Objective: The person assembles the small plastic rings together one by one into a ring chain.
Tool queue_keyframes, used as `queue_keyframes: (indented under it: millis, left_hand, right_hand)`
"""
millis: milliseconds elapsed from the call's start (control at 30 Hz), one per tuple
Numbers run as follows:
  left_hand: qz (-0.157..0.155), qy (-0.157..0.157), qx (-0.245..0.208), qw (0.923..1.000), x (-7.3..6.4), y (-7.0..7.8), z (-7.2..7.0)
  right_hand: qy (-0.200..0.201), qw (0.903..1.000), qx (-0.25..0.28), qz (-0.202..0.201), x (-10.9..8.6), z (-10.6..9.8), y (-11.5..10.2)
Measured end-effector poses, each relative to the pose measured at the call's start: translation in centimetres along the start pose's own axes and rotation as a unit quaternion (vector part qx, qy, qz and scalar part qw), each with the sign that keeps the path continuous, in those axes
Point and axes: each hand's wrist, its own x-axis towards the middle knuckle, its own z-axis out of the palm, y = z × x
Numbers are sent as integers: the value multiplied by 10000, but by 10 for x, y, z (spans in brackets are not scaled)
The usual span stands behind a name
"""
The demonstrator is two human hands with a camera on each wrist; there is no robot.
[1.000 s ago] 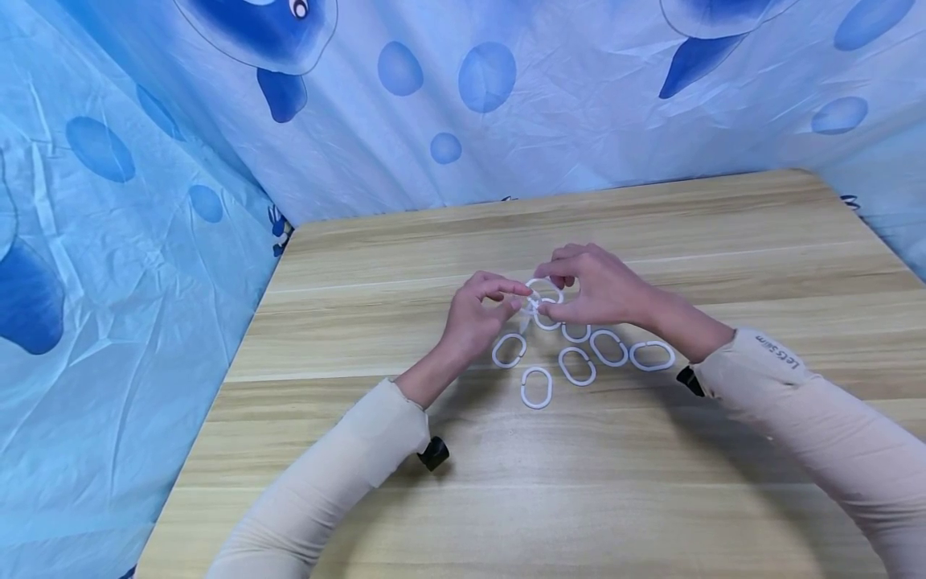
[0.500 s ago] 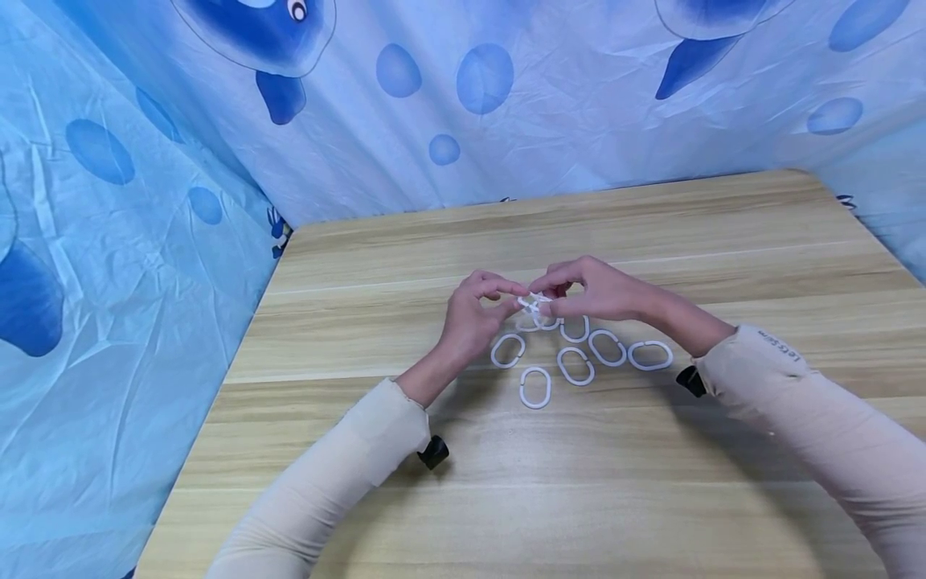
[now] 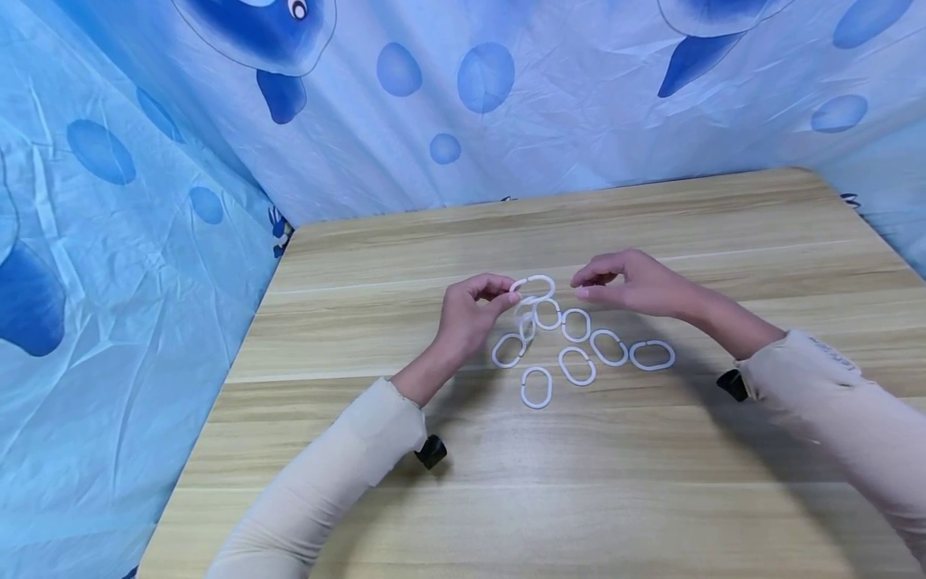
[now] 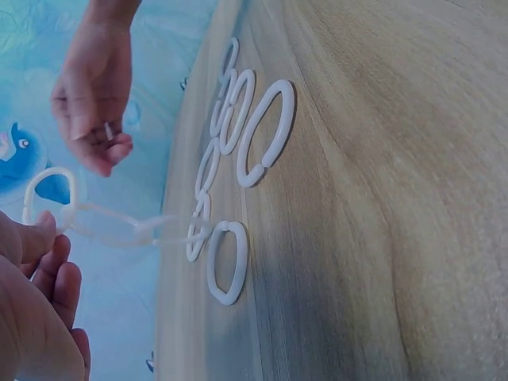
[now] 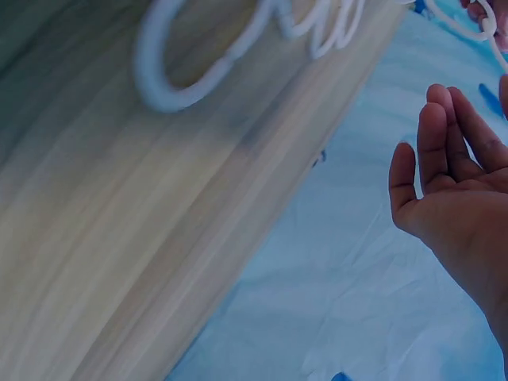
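Note:
My left hand (image 3: 470, 315) pinches a white plastic oval link (image 3: 538, 278) between thumb and fingers, above the table. More links hang from it as a short chain (image 4: 143, 232), blurred in the left wrist view, its lower end overlapping the links on the table. My right hand (image 3: 640, 283) hovers to the right of the held link, apart from it, with loosely bent fingers (image 5: 432, 139) and nothing seen between them. Several loose white links lie under and in front of the hands, among them one nearest the front (image 3: 537, 407) and one farthest right (image 3: 651, 368). Each has a small gap in its side.
The links lie on a wood-grain table (image 3: 405, 257). Behind and to the left hangs a blue curtain (image 3: 325, 153) with whale prints. A black wrist camera (image 3: 432, 452) sits under the left sleeve, and another (image 3: 733, 384) under the right.
My right hand has left the linked pieces and drawn back to the right, its fingers free. The left hand stays in place, still pinching the top link, with the chain now hanging below.

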Motion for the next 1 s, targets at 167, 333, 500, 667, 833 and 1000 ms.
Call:
queue_keyframes:
  millis: [167,333,500,667,833,1000]
  left_hand:
    - [67,29,-96,9999,0,0,-1]
    - [55,22,-148,9999,0,0,-1]
    - [67,30,-194,9998,-1,0,-3]
    - [98,32,-218,9997,-1,0,-3]
    - [41,16,-218,9998,0,0,-4]
    - [67,15,-235,9997,0,-1,-4]
  right_hand:
    - [78,9994,-291,-141,-12,-5,12]
    - [235,9970,-575,-465,-20,-8,25]
    - [276,9956,-707,-550,-30,-11,34]
    - [158,9951,-834,-515,-39,-10,39]
    - [138,9910,-1017,-859,-46,-8,44]
    - [285,9857,-1073,-1271,-53,-6,54]
